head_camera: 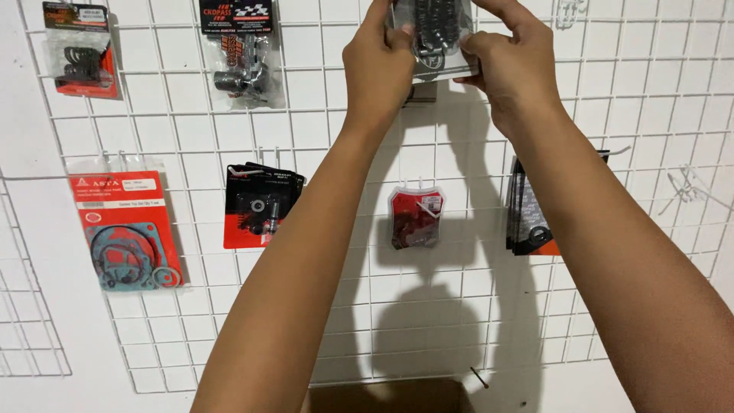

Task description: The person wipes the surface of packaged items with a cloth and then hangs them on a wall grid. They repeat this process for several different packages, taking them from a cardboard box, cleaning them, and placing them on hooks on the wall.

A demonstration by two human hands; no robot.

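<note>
A white wall carries a white wire grid panel [627, 138] hung with packaged spare parts. At the upper left hangs a small clear packet with a red card [80, 50] holding dark rings; next to it is a clear blister pack [241, 57] with a grey metal part inside. Lower left, a red-backed bag [126, 229] holds flat blue-green gaskets and rings. To its right a red and black card pack [260, 206] holds a small metal fitting. In the middle hangs a small red pouch [417, 218] with dark pieces, and at the right a stack of dark flat packs [527, 222] sits partly behind the right forearm. A brown cardboard box [386, 396] edge shows at the bottom.

Both arms reach up to the top of the grid. The left hand [378, 65] and right hand [508, 65] hold a clear plastic packet [437, 42] between them, against the grid at the top centre, with dark coiled parts inside. The left fingers are curled together along its left edge; the right thumb presses on the front and the fingers wrap the right edge. Its top is cut off by the frame.
</note>
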